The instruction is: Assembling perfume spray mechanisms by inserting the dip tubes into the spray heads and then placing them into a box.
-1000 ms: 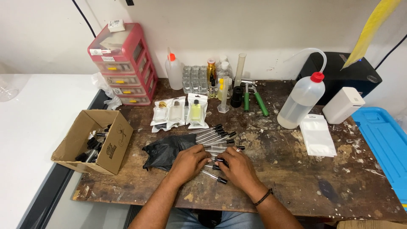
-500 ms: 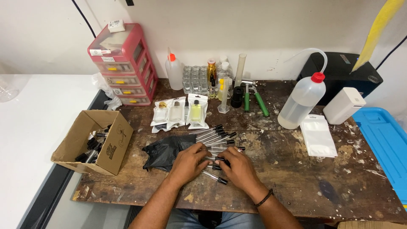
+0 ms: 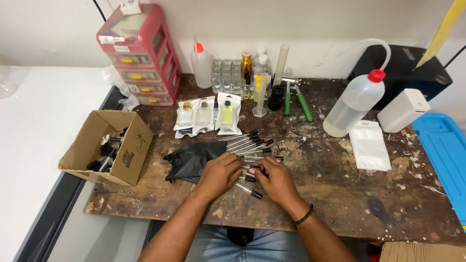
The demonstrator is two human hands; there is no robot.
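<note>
the step in hand appears to be the sorting or gathering of slim clear vials with black caps (image 3: 247, 145), which lie in a loose row at the middle of the worn wooden tabletop (image 3: 340, 194). the left hand (image 3: 219, 173) and the right hand (image 3: 275, 180) are laid side by side over the near end of that row. the fingers of both are curled down onto the vials, partly together; whether any one vial is actually gripped cannot be told. one vial (image 3: 248, 190) lies free just nearer than the hands.

the next move would likely call for a light pinch on a single vial, since they are thin, round and apt to roll.

just left of the vials a crumpled black bag (image 3: 187, 160) is seen, touching the left hand. further left an open cardboard box (image 3: 109, 145) holds more black-capped pieces. just behind the vials three clear flat pouches (image 3: 208, 115), each with a small bottle inside, are laid. behind and left of these stands a red drawer unit (image 3: 141, 53) with white labels on its top and front. right of the vials an empty white pouch (image 3: 370, 145) lies flat, and behind it a squeeze bottle with a red cap (image 3: 354, 102) stands.
</note>
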